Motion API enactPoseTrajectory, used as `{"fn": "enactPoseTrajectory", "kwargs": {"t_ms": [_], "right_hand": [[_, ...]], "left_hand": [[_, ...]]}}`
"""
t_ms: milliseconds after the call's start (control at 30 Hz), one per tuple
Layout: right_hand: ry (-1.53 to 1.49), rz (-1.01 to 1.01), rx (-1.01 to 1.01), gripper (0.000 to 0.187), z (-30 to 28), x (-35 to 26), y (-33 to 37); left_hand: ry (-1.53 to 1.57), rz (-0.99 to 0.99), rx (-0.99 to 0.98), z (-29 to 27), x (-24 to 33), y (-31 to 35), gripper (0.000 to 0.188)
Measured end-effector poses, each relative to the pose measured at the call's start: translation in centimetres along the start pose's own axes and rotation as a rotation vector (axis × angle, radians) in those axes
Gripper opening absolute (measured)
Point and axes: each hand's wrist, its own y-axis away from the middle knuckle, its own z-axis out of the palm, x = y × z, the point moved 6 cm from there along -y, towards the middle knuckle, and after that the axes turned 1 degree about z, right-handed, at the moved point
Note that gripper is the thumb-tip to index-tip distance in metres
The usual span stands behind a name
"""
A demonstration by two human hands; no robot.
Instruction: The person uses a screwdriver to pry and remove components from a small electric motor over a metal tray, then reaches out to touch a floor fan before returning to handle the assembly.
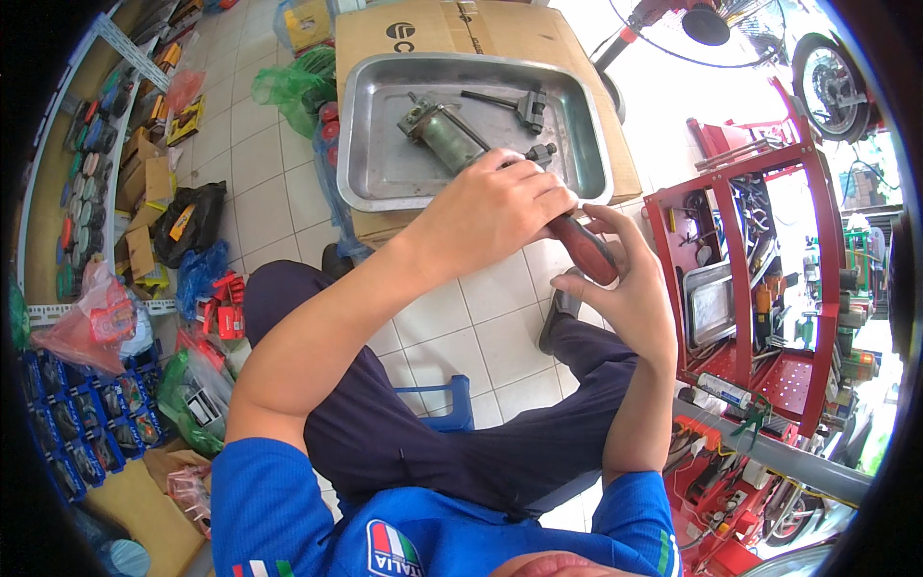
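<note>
A greenish-grey cylindrical motor (447, 139) with a metal end cap lies tilted in a shallow steel tray (358, 183). My left hand (514, 197) is closed over the upper part of a screwdriver with a red and black handle (585, 252), at the motor's near end. It hides that end and whatever lies under the palm. Around the handle's lower part curl the thumb and fingers of my right hand (630, 279), just outside the tray's near rim. A black part with a thin rod (529, 109) rests farther back in the tray, and a small dark fitting (541, 152) sits beside my left fingers.
A cardboard box (615, 154) carries the tray. Beneath me shows a blue stool (452, 404). On the right stands a red tool cart (735, 269) with trays and tools; a motorcycle wheel (832, 91) is behind it. Shelves, bags (192, 221) and boxes line the left.
</note>
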Motion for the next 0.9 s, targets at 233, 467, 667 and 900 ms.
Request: {"fn": "enactPoseTrajectory", "kwargs": {"t_ms": [233, 467, 667, 900], "right_hand": [[-0.093, 0.029, 0.042, 0.051, -0.4, 0.9, -0.2], [-0.174, 0.121, -0.007, 0.050, 0.1, 1.6, -0.4], [0.033, -0.015, 0.073, 0.053, -0.5, -0.2, -0.2], [-0.098, 0.087, 0.039, 0.044, 0.1, 0.9, -0.3]], "left_hand": [[0.067, 0.027, 0.032, -0.5, 0.1, -0.2, 0.043], [0.034, 0.000, 0.016, 0.1, -0.1, 0.0, 0.039], [0.042, 0.020, 0.025, -0.1, -0.2, -0.1, 0.038], [0.083, 0.034, 0.021, -0.5, 0.0, 0.0, 0.045]]}}
